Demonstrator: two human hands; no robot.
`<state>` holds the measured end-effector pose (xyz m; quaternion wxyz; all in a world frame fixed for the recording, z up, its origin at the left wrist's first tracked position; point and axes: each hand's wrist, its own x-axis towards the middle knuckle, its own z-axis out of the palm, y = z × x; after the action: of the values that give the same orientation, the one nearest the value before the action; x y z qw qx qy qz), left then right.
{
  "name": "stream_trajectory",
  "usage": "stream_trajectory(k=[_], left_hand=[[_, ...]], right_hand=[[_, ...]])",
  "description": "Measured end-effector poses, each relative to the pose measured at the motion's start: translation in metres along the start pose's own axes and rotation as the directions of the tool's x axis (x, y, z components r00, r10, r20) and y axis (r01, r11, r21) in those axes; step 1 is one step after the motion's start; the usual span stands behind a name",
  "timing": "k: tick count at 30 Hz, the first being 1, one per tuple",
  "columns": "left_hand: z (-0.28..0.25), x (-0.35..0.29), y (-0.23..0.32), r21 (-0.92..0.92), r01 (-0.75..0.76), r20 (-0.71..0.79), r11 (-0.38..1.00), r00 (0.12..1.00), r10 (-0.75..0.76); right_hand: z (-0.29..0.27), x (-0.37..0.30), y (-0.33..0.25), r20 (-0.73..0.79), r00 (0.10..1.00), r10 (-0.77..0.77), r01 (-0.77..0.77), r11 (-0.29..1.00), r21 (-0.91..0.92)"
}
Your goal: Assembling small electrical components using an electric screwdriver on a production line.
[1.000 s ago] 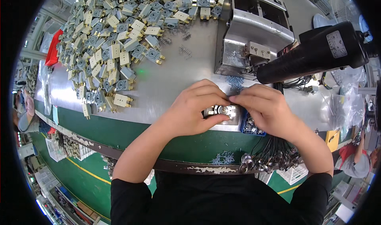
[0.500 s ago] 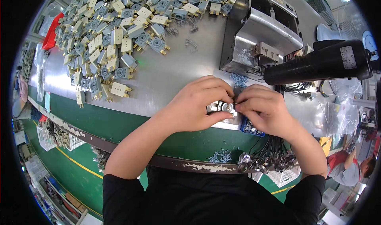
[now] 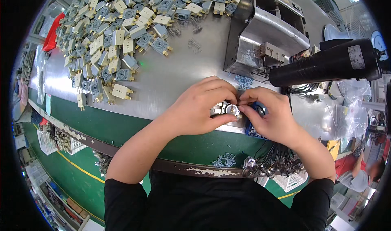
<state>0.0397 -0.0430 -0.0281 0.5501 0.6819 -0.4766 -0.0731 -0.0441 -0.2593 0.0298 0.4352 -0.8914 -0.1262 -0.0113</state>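
My left hand (image 3: pixel 203 105) is closed round a small silver metal part with a round, ringed face (image 3: pixel 231 110), gripped between thumb and fingers. Close against its right side is my right hand (image 3: pixel 271 113), thumb and fingertips drawn together in a pinch. Whatever sits between those fingertips is too small or hidden to make out. Under the right hand, a blue tray (image 3: pixel 251 130) of small metal pieces shows in part. Loose bluish screws (image 3: pixel 244 82) lie just beyond my fingers.
Many grey and cream plug-like blocks (image 3: pixel 122 39) with brass pins cover the table's far left, with springs (image 3: pixel 194 45) beside them. A metal fixture (image 3: pixel 264 35) and a black power screwdriver (image 3: pixel 326 64) stand right. Black cables (image 3: pixel 281 153) hang over the front edge; more screws (image 3: pixel 225 160) lie nearby.
My right hand's fingers have shifted slightly, and the thumb has straightened toward the metal part, so more of the blue tray shows. The left hand keeps its hold on the part.
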Motion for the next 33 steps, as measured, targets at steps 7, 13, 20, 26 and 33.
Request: stream_trajectory(k=[7, 13, 20, 26, 33], left_hand=[[0.001, 0.004, 0.003, 0.029, -0.01, -0.013, 1.0, 1.0, 0.01], [0.0, 0.002, -0.003, 0.023, -0.051, 0.023, 0.998, 0.998, 0.051], [0.0, 0.002, -0.003, 0.014, -0.044, 0.023, 0.999, 0.999, 0.044], [0.0, 0.001, 0.0, 0.02, -0.017, 0.033, 1.0, 0.999, 0.016], [0.0, 0.002, -0.001, 0.005, -0.02, 0.036, 1.0, 0.999, 0.02]], right_hand=[[0.005, -0.006, 0.01, -0.084, 0.962, -0.26, 0.23, 0.937, -0.261], [-0.004, -0.017, 0.004, -0.156, 0.888, -0.432, 0.362, 0.867, -0.344], [-0.072, 0.026, -0.012, -0.406, 0.914, -0.029, 0.18, 0.923, 0.339], [-0.069, 0.049, -0.009, -0.251, 0.964, -0.082, 0.227, 0.742, 0.63], [-0.08, 0.075, -0.031, -0.534, 0.845, -0.007, 0.341, 0.777, 0.529]])
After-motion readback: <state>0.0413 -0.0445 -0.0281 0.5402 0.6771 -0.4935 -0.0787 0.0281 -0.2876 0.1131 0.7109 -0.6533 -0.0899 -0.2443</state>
